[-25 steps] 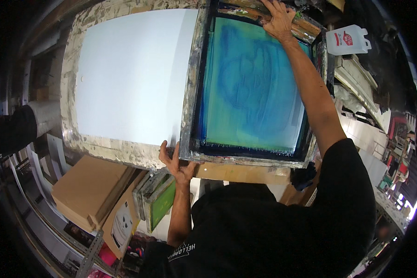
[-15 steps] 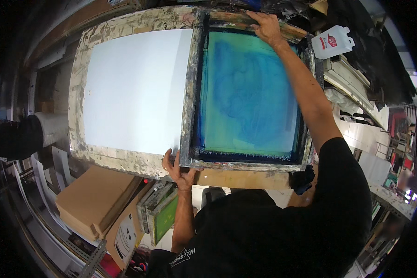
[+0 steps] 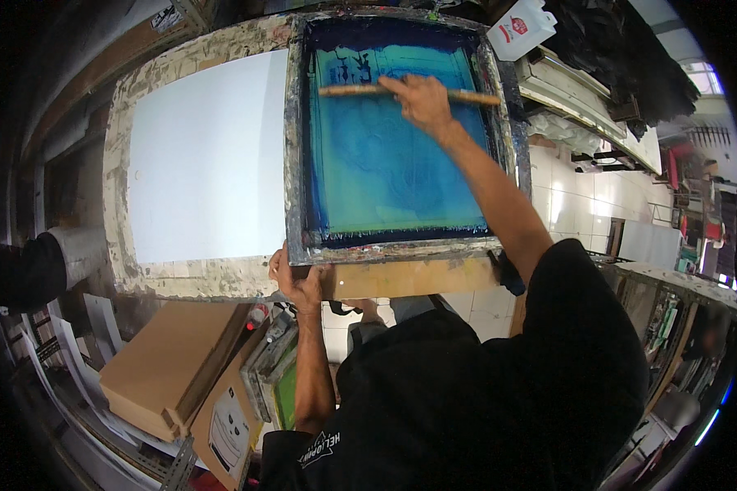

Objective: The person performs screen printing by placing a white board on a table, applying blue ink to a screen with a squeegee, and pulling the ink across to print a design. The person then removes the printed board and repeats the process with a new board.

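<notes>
Right hand (image 3: 422,100) closed around wooden squeegee (image 3: 360,91), far end of blue-inked screen (image 3: 393,155) | left hand (image 3: 299,282) gripping near-left corner of frame (image 3: 296,147) | white sheet (image 3: 209,159) lying left of screen on table (image 3: 221,278)

The right hand (image 3: 422,100) now grips the wooden squeegee (image 3: 409,92) on the screen.

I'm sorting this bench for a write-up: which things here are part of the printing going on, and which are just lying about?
In use:
- right hand on the wooden squeegee
- left hand gripping the screen frame
- blue ink mesh
- white sheet on the table

Lying about:
- cardboard boxes
- white jug
</notes>
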A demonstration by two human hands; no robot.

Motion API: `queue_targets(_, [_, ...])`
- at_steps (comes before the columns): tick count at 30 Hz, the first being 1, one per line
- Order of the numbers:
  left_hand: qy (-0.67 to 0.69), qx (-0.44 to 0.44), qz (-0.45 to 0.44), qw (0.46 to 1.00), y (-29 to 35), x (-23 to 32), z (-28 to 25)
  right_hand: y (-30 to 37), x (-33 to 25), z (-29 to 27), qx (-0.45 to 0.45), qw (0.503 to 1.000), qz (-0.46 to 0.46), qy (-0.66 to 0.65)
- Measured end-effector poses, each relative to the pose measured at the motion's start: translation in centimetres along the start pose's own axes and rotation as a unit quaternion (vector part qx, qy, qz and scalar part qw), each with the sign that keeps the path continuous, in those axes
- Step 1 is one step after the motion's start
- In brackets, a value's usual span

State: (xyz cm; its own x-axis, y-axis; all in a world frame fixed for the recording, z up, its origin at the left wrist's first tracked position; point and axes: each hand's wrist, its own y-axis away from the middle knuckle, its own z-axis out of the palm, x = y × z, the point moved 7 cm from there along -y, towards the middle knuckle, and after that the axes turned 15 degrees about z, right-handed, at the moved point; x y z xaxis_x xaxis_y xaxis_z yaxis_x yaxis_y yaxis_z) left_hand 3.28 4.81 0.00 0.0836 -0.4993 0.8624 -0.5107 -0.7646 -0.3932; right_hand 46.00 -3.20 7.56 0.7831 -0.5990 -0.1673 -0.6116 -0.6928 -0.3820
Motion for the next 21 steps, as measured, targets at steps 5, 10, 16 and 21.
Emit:
queue_targets(5, [-0.061,-0.012,0.049,0.997,-1.8,3.1,-0.5,8.1,-4.3,-5.9,-0.015,0.999,0.018,-0.026])
queue_targets(10, [-0.005,0.031,0.01,0.999,-3.0,4.3,-0.7,14.0,-8.2,-11.9,-0.068,0.995,0.058,-0.038])
queue_targets(16, [0.005,0.081,0.075,0.994,-6.9,10.3,-1.4,16.1,-11.9,-20.6,-0.006,0.997,0.022,-0.08])
queue_targets(21, [0.075,0.139,0.145,0.977,-15.0,18.5,-1.7,8.0,-11.8,-28.0,0.052,0.998,0.001,0.018])
